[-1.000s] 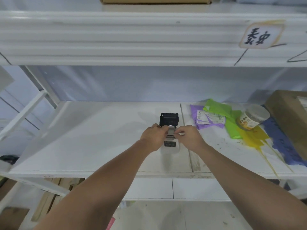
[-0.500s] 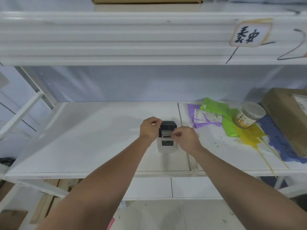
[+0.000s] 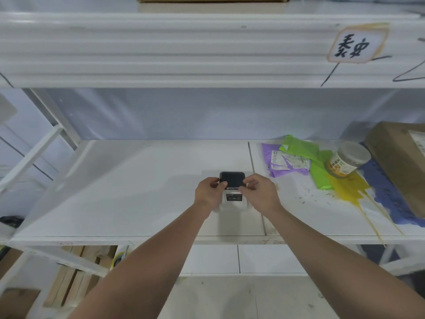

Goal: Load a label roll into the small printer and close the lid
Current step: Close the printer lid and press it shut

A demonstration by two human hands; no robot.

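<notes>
Head view: A small white label printer (image 3: 232, 202) with a dark rectangular lid (image 3: 232, 179) sits on a white shelf (image 3: 142, 180), both of a person's bare hands upon it. The left hand (image 3: 209, 194) curls its fingers (image 3: 222, 185) against the lid's left edge; the right hand (image 3: 259, 194) presses bent fingers (image 3: 245, 188) on the lid's right front corner. The label roll is hidden. Right of the printer lie purple and green plastic mailer bags (image 3: 296, 160), a tipped clear plastic jar (image 3: 348, 161) and a brown cardboard box (image 3: 400, 162).
</notes>
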